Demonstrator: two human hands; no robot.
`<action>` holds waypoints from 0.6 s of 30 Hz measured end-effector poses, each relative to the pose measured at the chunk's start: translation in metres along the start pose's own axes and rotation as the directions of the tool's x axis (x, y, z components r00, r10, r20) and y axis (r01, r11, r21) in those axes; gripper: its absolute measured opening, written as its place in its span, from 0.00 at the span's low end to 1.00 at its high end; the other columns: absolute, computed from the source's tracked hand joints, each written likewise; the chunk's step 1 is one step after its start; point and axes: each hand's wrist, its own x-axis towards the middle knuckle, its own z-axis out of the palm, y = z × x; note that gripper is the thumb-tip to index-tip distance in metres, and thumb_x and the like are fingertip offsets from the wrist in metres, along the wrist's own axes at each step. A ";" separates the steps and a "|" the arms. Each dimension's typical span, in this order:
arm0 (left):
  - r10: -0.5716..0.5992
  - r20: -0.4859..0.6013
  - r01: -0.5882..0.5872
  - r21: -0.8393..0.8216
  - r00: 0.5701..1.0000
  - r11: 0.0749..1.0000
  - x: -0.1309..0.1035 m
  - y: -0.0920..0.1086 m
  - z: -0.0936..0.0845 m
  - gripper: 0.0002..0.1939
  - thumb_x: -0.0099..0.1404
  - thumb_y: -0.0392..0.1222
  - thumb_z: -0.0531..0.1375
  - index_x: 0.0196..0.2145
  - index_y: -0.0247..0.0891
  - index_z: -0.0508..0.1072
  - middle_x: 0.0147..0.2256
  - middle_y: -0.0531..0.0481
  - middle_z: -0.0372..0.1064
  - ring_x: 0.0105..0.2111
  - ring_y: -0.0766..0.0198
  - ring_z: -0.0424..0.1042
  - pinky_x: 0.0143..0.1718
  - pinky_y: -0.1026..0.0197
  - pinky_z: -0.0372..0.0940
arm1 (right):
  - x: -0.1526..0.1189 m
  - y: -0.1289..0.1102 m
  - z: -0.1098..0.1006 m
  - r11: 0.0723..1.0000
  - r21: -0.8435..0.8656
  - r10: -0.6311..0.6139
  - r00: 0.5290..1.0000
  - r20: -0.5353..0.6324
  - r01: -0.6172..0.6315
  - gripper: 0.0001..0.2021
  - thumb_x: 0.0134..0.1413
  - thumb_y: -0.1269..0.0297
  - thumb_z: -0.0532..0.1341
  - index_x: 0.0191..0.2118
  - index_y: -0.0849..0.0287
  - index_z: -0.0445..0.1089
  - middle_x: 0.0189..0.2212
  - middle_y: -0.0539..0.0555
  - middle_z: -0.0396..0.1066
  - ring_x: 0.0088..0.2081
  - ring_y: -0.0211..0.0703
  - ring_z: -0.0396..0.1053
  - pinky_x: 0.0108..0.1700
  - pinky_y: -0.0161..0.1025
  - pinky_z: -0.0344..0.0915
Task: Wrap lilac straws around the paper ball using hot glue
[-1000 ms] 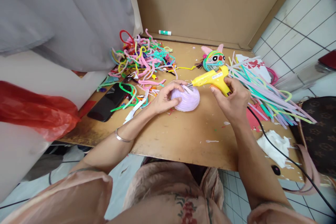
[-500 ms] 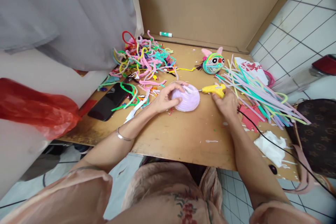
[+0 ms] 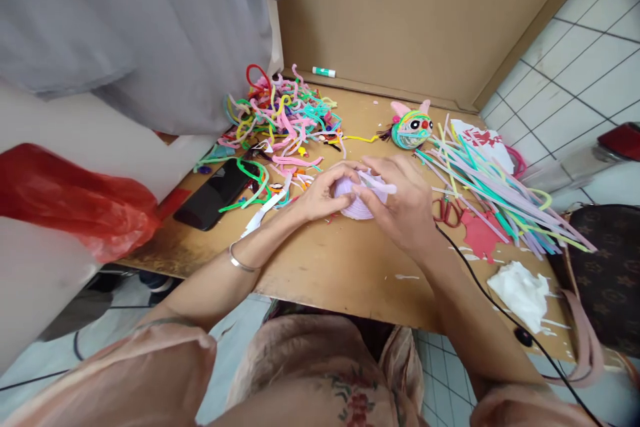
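Loose peach-pink garment [image 3: 290, 373] with a red flower motif [image 3: 359, 405] on the front

The flower motif has stacked red blossoms with dark grey-green leaves branching to its left, and a thin dark line [image 3: 398, 395] runs down the cloth just to its right; above the motif, the fabric bunches into soft folds; well left of it billows the wide left sleeve [image 3: 170, 355], its edge gathered, and well right of it the right sleeve [image 3: 530, 405]; up and left of the motif, a shiny silver bangle [image 3: 242, 263] circles the left forearm [image 3: 213, 297]
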 end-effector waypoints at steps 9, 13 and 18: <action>0.016 0.017 -0.016 -0.016 1.000 1.000 0.000 0.003 0.001 0.11 0.61 0.36 0.61 0.42 0.40 0.70 0.56 0.40 0.72 0.59 0.53 0.71 0.58 0.46 0.67 | -0.002 0.023 0.004 0.872 0.377 0.359 0.932 -0.057 -0.313 0.09 0.58 0.61 0.63 0.30 0.58 0.77 0.27 0.52 0.76 0.29 0.39 0.70 0.33 0.37 0.66; 0.006 0.028 -0.006 -0.022 1.000 1.000 0.001 0.005 -0.001 0.10 0.62 0.37 0.62 0.42 0.40 0.70 0.56 0.39 0.72 0.58 0.52 0.72 0.58 0.45 0.67 | -0.005 0.030 0.006 0.726 0.510 0.509 0.859 0.052 -0.462 0.12 0.50 0.54 0.68 0.28 0.58 0.76 0.25 0.51 0.75 0.27 0.38 0.68 0.30 0.36 0.65; -0.012 0.048 0.013 -0.014 0.999 1.000 0.001 0.007 -0.004 0.10 0.63 0.40 0.63 0.42 0.39 0.70 0.56 0.38 0.72 0.59 0.50 0.72 0.58 0.44 0.67 | -0.004 0.038 0.008 0.548 0.608 0.598 0.777 0.196 -0.575 0.16 0.39 0.50 0.74 0.25 0.58 0.75 0.21 0.49 0.71 0.24 0.36 0.65 0.27 0.35 0.63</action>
